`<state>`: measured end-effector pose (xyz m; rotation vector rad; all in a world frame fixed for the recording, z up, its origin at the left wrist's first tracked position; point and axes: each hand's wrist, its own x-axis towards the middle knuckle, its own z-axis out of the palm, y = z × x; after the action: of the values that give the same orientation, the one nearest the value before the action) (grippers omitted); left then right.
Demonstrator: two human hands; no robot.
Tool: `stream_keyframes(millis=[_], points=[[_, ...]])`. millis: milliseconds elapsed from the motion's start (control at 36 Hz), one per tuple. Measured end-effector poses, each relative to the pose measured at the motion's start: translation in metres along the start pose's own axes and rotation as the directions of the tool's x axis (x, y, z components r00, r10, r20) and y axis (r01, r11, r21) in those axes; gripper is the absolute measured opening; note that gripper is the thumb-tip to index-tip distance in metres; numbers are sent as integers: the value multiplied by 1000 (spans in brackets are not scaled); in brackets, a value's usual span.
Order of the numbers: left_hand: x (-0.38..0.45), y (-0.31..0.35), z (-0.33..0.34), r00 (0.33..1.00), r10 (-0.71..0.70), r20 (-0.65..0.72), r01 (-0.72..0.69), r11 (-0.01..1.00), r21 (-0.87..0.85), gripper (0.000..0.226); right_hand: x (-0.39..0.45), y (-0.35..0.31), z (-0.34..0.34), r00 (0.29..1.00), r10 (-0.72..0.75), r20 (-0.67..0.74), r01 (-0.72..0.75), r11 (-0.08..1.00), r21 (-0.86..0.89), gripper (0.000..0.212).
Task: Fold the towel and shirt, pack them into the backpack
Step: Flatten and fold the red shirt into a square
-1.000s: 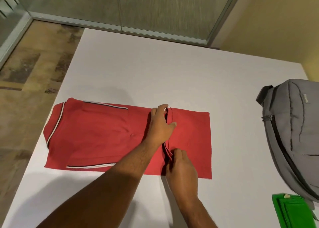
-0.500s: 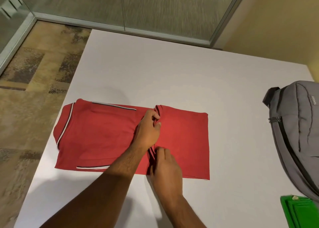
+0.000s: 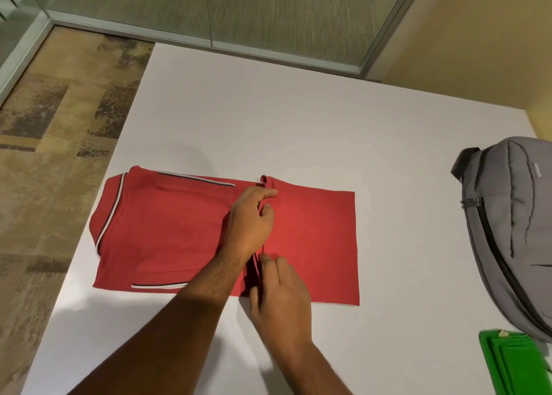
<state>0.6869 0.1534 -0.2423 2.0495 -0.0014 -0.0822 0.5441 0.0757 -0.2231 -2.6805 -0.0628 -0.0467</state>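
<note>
A red shirt (image 3: 167,233) with white and black trim lies as a long folded band across the white table (image 3: 268,119). A raised crease runs across its middle. My left hand (image 3: 251,218) pinches that crease at the far side, fingers curled round the cloth. Near the front edge of the shirt, my right hand (image 3: 280,293) pinches the same crease. A grey backpack (image 3: 513,230) lies at the right edge of the table. In front of the backpack sits a folded green towel (image 3: 513,364), cut off by the frame.
The table's left edge drops to patterned carpet (image 3: 44,155). Glass partitions (image 3: 268,9) stand beyond the far edge, and a yellow wall (image 3: 478,36) rises at the back right. Bare tabletop lies between the shirt and the backpack.
Both hands went from lying on the shirt's middle to pinching up a crease there. The fold line has shifted slightly left, and the view has moved a little.
</note>
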Motion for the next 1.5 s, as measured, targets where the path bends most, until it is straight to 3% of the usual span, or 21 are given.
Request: stream_keyframes(millis=[167, 278, 417, 556, 639, 694, 806, 972, 1194, 1306, 1417, 1500], points=[[2, -20, 0, 1000, -2, 7, 1, 992, 126, 34, -2, 13, 24, 985, -93, 148, 99, 995, -34, 40], [1, -18, -1, 997, 27, -76, -15, 987, 161, 28, -3, 19, 11, 981, -180, 69, 172, 979, 112, 31], [-8, -11, 15, 962, 233, -141, -176, 926, 333, 30, 18, 52, -5, 986, 66, -151, -43, 988, 150, 31], [-22, 5, 50, 908, 416, 49, -406, 843, 353, 34, 56, 94, -17, 963, 170, -211, -169, 985, 26, 41], [-21, 12, 66, 915, 357, 188, -403, 789, 464, 55, 74, 118, -14, 984, 164, -70, -170, 982, -84, 53], [-16, 7, 68, 927, 233, 294, -366, 737, 569, 62, 79, 133, -11, 985, 168, 23, -162, 973, -161, 60], [-6, -14, 60, 909, 125, 399, -383, 630, 675, 71, 83, 154, -11, 971, 235, 42, -217, 942, -256, 70], [-5, -19, 59, 926, 137, 351, -358, 606, 710, 79, 83, 158, -13, 952, 305, 29, -293, 933, -208, 75], [-2, -17, 60, 923, 112, 367, -358, 594, 720, 80, 82, 158, -12, 952, 303, 35, -286, 927, -243, 78], [-11, -8, 56, 947, 80, 312, -305, 529, 791, 81, 63, 145, -14, 961, 267, -70, -276, 936, -219, 70], [-37, -3, 54, 937, 201, 284, -348, 540, 767, 74, 36, 132, -7, 974, 209, -91, -225, 949, -222, 64], [-54, -12, 55, 923, 215, 320, -385, 544, 745, 72, 23, 130, 2, 974, 217, -65, -226, 943, -243, 66]])
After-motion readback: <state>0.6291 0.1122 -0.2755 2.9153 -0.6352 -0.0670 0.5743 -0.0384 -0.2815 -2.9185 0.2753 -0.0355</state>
